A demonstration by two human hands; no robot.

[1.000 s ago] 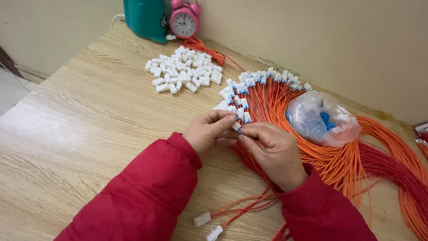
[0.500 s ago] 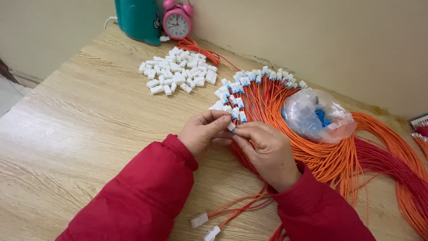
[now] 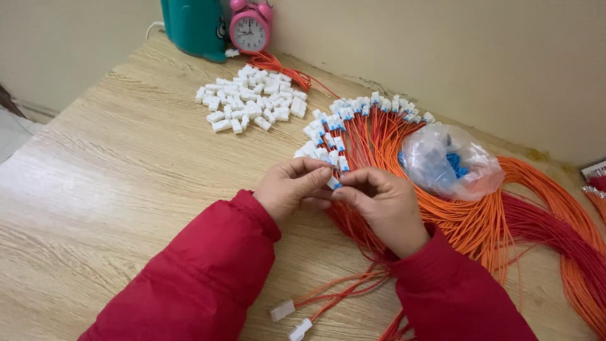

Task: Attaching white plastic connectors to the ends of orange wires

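1. White plastic connector w/ blue insert (image 3: 333,184) sits mid-table, pinched between left hand (image 3: 291,186) & right hand (image 3: 379,201).
2. Risk: pinch slips, connector drops into orange wire bundle (image 3: 467,221).

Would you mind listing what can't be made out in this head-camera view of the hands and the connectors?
- Small white-and-blue connector: mostly covered by the fingertips of the left hand and right hand; how it is being joined cannot be told.
- Blue parts in the clear plastic bag: blurred by the film.
- Orange wires: cut off by the right edge.
- Green container: top cut off by the frame.
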